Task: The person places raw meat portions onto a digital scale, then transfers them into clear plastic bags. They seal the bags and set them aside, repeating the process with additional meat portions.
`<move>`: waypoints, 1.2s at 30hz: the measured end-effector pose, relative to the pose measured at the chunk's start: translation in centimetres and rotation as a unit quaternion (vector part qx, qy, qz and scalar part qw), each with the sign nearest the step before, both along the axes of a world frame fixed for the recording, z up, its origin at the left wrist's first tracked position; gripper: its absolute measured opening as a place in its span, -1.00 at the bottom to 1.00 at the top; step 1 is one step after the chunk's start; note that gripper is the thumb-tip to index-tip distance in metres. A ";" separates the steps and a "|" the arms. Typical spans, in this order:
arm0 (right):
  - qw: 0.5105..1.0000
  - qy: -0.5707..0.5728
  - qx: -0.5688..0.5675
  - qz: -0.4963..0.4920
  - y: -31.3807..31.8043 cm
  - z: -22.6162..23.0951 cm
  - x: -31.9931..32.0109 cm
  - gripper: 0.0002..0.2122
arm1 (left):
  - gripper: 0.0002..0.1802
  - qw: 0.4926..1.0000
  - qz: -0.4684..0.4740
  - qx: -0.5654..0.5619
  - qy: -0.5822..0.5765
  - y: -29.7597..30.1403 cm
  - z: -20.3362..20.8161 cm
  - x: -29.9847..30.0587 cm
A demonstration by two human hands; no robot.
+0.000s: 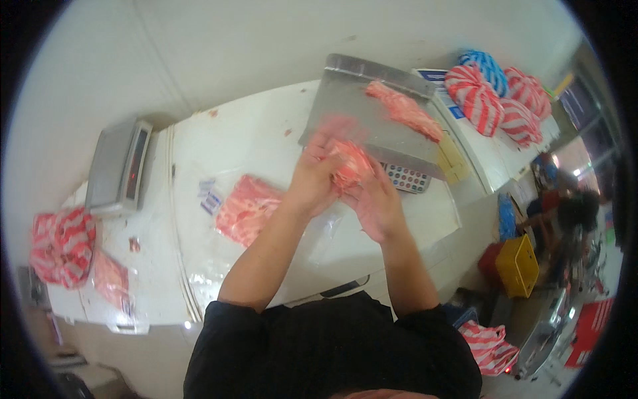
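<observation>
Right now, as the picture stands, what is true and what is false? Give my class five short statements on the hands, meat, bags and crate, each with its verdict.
1. The left hand and right hand hold a piece of meat between them. True.
2. Nothing lies on the metal tray. False: a long strip of meat lies on the metal tray.
3. A blue striped bag sits among red-and-white striped bags at upper right. True.
4. A yellow crate stands on the person's left. False: the yellow crate is on the right.
5. The person's sleeves are white. False: the sleeves are black.
</observation>
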State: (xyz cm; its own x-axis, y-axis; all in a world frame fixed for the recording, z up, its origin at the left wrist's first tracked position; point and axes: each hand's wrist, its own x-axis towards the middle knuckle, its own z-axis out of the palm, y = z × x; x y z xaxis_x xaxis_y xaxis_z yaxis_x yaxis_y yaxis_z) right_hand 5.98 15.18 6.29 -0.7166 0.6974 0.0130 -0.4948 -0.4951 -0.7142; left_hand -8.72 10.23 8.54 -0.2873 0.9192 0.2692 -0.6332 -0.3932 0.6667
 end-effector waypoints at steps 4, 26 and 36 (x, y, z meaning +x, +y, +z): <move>0.994 -0.054 -0.087 0.042 -3.4 -2.8 1.9 -0.51 | -0.20 0.937 0.139 0.001 0.321 -3.7 -4.2 2.4; 0.925 -0.219 -0.121 0.287 -4.0 -9.3 6.3 -0.55 | -0.63 0.574 0.449 -0.322 0.604 -14.9 -10.3 9.6; 0.898 -0.178 0.200 0.350 -6.6 -11.6 -9.7 -0.52 | -0.64 0.620 0.462 -0.231 0.591 -15.3 -9.0 8.8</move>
State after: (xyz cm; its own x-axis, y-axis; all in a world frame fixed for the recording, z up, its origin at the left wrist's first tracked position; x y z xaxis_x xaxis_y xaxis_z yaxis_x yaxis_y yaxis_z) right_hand -3.72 8.54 -5.27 -0.9857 0.0663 -0.1548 0.1322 -0.2650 -0.9551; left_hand 0.06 -5.11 -0.47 -0.6004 0.5674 0.5635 0.7586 0.1812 0.6259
